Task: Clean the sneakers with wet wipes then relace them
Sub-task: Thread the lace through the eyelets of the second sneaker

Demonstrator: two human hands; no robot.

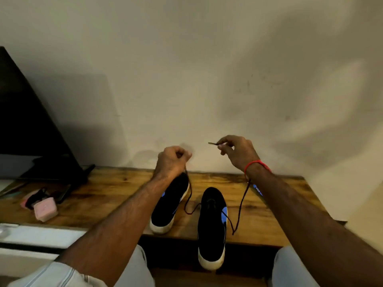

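Both hands up, apart, evening out lace (240, 206): left hand (173, 161) fisted on one end, right hand (238, 151) pinching aglet. Sneaker being laced (212, 224) overhangs table (116, 191) front edge; other sneaker (169, 204) beside.

– What's behind the desk?
– A plain off-white wall (207, 69), scuffed with a few faint dark marks and crossed by broad soft shadows, heaviest toward the upper right.
– And the desk itself?
– A wooden tabletop (116, 189) in a warm brown, its grain and darker knots plain to see, pushed up against the wall.
– Anything at the left?
– A dark monitor (24, 121) leans in from the left edge and throws a grey shadow on the wall. Below the table's front edge at the left sits a white surface (41, 235).
– How is the light?
– Dim and yellowish, falling unevenly
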